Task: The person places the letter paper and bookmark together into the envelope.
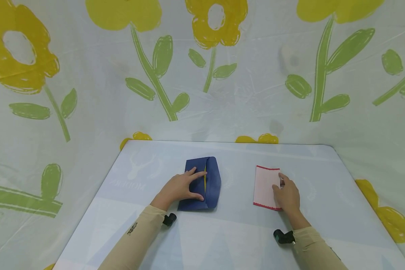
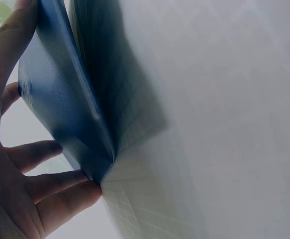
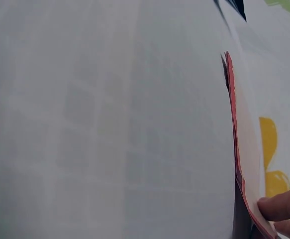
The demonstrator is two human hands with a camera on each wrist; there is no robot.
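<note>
My left hand (image 1: 180,187) lies spread over a dark blue envelope (image 1: 192,200), thumb and index fingertips at the mouth of its pocket. A narrow yellow strip (image 1: 204,183) shows along that opening. The envelope's flap (image 1: 214,183) is unfolded to the right. In the left wrist view, fingers (image 2: 67,204) touch the edge of the blue envelope (image 2: 60,74). To the right, my right hand (image 1: 288,197) pinches the right edge of a pale pink card (image 1: 266,186) with red top and bottom borders. Seen from the right wrist, the thumb rests on the card's face (image 3: 246,149).
Both things are on a pale table (image 1: 236,232) with a faint printed pattern. Behind and beside it hangs a white sheet (image 1: 256,82) with yellow flowers and green leaves. A small black wrist camera (image 1: 283,237) sits below the right hand, another (image 1: 170,219) below the left.
</note>
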